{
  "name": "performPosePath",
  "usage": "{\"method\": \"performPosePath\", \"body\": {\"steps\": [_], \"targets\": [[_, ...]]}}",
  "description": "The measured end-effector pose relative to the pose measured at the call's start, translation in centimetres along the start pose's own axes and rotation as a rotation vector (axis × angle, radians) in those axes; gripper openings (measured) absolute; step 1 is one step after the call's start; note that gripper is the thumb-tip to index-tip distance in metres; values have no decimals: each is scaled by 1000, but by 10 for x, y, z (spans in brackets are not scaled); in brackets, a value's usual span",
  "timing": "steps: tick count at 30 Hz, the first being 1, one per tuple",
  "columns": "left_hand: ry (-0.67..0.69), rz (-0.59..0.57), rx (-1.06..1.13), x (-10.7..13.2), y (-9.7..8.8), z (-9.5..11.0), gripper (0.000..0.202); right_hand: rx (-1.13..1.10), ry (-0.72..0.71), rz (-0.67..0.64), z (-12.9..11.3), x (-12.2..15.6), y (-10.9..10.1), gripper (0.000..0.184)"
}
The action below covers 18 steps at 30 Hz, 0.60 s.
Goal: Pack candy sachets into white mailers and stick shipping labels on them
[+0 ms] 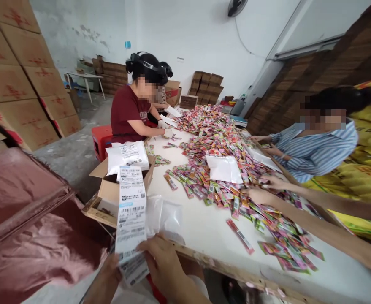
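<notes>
A strip of printed shipping labels (131, 211) hangs upright before me at the table's near left corner. My right hand (164, 264) pinches its right edge low down, thumb against the paper. At the lower left edge of the strip, my left hand (106, 272) is closed on it, its fingers partly hidden and blurred. Just behind the labels, a white plastic mailer bag (164, 217) lies on the table corner. Beyond it, a filled white parcel (128, 156) with a label on it rests on an open cardboard box (109, 192).
A big heap of small colourful snack packets (217, 139) covers the white table (201, 230). Another white bag (225, 169) lies on the heap. Co-workers sit left and right; a further person's arms (299, 207) reach in from the right. Stacked cartons (30, 84) stand left.
</notes>
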<state>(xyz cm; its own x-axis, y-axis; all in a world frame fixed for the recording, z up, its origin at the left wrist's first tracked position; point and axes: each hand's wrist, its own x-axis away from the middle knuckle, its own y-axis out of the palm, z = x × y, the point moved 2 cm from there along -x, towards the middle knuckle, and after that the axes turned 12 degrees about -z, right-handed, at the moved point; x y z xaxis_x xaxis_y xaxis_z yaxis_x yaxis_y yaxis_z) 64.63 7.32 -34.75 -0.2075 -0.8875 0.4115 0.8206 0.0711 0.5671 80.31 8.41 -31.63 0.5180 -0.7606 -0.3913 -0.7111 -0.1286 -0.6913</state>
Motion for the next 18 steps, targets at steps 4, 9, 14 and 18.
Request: {"method": "performPosePath", "body": {"steps": [4,9,14,18], "targets": [[-70,37,148,-9,-4,3,36,28,-44,-28,-13,3,2,18],[60,269,130,-26,-45,1,33,-393,182,230,-5,-19,-75,19],[15,276,115,-19,-77,5,44,-164,627,313,75,-58,-90,28],[-138,220,68,-5,-83,10,52,7,653,192,112,-54,-44,44]]}}
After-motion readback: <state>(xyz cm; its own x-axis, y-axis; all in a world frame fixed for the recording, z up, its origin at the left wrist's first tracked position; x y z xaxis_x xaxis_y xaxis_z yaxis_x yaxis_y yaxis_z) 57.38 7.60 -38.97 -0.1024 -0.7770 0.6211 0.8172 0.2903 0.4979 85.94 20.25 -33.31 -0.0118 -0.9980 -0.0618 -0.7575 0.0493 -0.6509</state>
